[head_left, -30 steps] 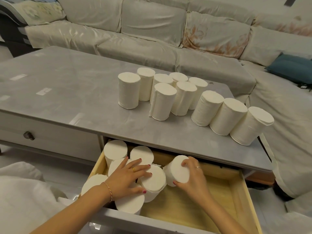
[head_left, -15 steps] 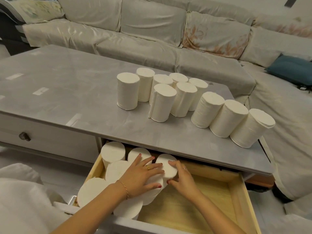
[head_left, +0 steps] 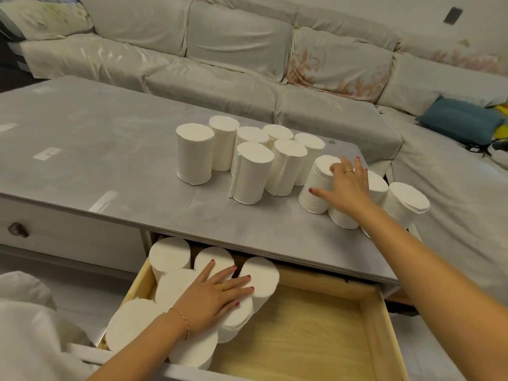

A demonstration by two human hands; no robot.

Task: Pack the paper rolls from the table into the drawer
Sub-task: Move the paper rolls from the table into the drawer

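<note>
Down in the open pale wooden drawer the left hand lies flat, fingers spread, on the white paper rolls packed upright at its left end. Up on the grey stone-look tabletop the right hand has its grip spread wide over one white roll, not closed yet. Other rolls stand just beside it, beige sofa behind.

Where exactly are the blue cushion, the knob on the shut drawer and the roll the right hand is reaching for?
blue cushion (head_left: 457, 119), head view, middle of its top face.
drawer knob (head_left: 18, 229), head view, its dark front.
paper roll (head_left: 316, 188), head view, its white side, left of the right hand (head_left: 347, 185).
</note>
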